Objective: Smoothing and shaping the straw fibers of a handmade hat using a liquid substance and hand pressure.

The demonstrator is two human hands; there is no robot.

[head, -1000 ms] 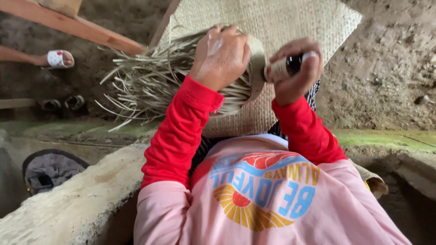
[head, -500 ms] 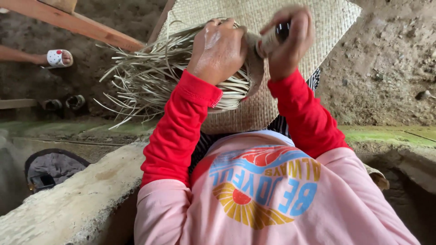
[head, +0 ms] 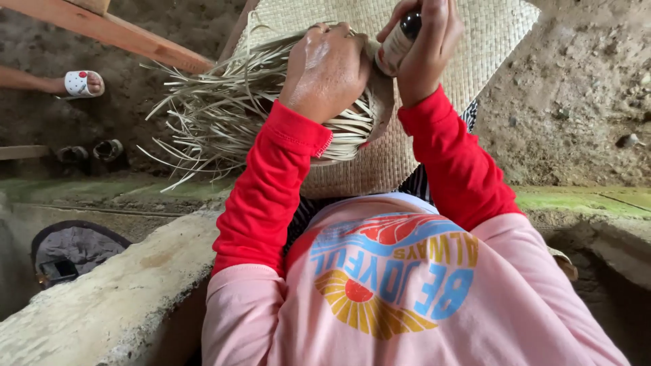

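Your left hand (head: 327,71) clenched on loose straw strips (head: 224,102) of the woven mat (head: 475,54), upper centre, right hand (head: 427,47) grasping a small bottle (head: 397,44)

The top edge cuts off the mat (head: 475,61) and the tips of the right hand (head: 424,47). That hand covers most of a small dark bottle (head: 399,42), so its whole shape does not show. The left hand (head: 325,71) hides where the loose strips (head: 224,108) meet the mat, and its fingertips are out of sight. At the left edge, a foot in a white sandal (head: 81,83) shows, but the rest of that person is cut off.
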